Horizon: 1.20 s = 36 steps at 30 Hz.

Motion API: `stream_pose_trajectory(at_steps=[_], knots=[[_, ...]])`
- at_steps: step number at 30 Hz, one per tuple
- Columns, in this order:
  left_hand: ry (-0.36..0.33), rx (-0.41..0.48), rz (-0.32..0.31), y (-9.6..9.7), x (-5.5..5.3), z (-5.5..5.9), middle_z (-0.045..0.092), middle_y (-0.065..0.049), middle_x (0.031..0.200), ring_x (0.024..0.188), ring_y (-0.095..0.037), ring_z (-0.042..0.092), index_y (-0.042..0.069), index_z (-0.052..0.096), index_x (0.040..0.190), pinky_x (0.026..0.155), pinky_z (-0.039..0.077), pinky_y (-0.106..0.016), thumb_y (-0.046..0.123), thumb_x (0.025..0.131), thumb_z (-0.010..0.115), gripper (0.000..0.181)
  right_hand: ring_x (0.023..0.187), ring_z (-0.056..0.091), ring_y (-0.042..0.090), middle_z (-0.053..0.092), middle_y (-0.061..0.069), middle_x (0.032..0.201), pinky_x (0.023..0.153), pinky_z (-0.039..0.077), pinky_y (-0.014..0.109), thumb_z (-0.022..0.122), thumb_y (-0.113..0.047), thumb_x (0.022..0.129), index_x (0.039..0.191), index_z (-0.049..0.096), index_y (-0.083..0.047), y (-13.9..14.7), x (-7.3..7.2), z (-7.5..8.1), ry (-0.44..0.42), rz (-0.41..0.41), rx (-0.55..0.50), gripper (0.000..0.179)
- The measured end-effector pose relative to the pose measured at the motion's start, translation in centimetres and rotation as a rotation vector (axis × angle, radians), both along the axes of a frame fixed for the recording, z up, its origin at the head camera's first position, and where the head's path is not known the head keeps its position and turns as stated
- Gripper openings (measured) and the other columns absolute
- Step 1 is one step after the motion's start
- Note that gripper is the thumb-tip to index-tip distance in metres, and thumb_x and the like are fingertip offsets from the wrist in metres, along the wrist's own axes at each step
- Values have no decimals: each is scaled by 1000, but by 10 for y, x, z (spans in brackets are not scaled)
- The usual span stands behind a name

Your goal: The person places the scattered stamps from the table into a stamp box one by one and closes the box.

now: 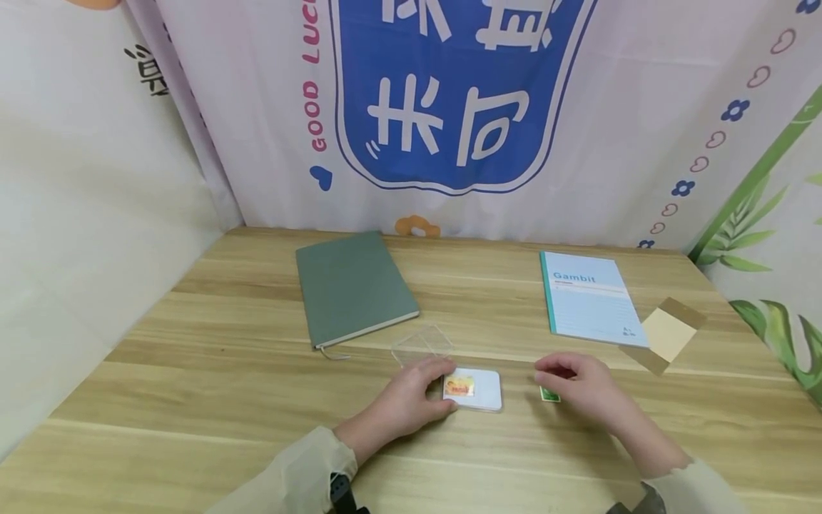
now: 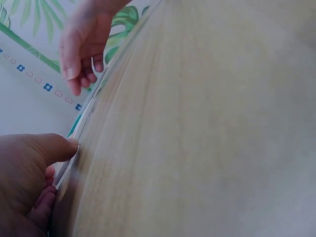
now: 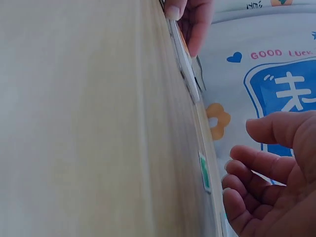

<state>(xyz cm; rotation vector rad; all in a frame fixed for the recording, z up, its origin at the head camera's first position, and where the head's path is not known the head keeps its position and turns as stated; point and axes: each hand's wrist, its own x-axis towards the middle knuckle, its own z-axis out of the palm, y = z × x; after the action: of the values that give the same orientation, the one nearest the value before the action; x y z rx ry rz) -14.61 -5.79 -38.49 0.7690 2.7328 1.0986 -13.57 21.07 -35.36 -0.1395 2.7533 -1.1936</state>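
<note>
My left hand (image 1: 407, 400) holds a flat white rectangular piece (image 1: 489, 391) at its left end, thumb at the near corner and fingers at the far one. On that white piece lies a small yellow-and-orange picture, like a stamp (image 1: 459, 386). To the right, my right hand (image 1: 584, 385) hovers over a small green stamp-like piece (image 1: 549, 395) with a pale border, partly covered by the fingers in the head view. In the right wrist view the green piece (image 3: 205, 173) lies on the table, apart from the loosely curved fingers (image 3: 261, 160), which hold nothing.
Just beyond my left hand lies a clear plastic sheet or cover (image 1: 420, 344). A green notebook (image 1: 356, 289) sits farther back on the left. At the back right, a light-blue "Gambit" notebook (image 1: 591, 303) overlaps a brown-and-cream paper piece (image 1: 669, 334).
</note>
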Motion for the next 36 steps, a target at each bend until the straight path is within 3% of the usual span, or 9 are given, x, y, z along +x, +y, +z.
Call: stream_pose_trajectory(at_steps=[9,15,22,29,36], knots=[[-5,-11,3,0,-1,-2,53,-10,132,124,-26,47,4,56,125,104,37,-41,18,80,72,49,84,55,7,65,9,101,69,48,22,67,-17,84,106,67,-1,28,3,-8,110,64,26,27],[-3,-11,-2,0,0,-2,53,-9,132,123,-26,47,4,57,124,104,37,-42,18,80,72,49,84,53,4,64,6,100,70,47,20,70,-18,82,108,67,-4,35,2,-12,92,118,-6,29],[-11,-8,0,1,-1,-3,53,-9,131,123,-26,47,4,57,124,103,38,-42,17,80,72,49,85,49,12,60,3,97,70,42,21,71,-20,80,101,71,-10,32,-1,-21,85,65,16,23],[-10,-9,-1,1,-1,-2,53,-9,131,123,-26,47,4,57,124,103,38,-42,17,80,72,49,85,47,17,60,4,96,72,41,25,71,-13,78,94,70,-8,26,-2,-22,65,2,48,16],[-11,-8,0,1,0,0,53,-10,131,123,-27,47,4,57,124,103,38,-42,17,79,72,49,80,47,17,60,6,90,66,41,26,71,-9,78,93,66,-2,22,-2,-19,28,-3,35,18]])
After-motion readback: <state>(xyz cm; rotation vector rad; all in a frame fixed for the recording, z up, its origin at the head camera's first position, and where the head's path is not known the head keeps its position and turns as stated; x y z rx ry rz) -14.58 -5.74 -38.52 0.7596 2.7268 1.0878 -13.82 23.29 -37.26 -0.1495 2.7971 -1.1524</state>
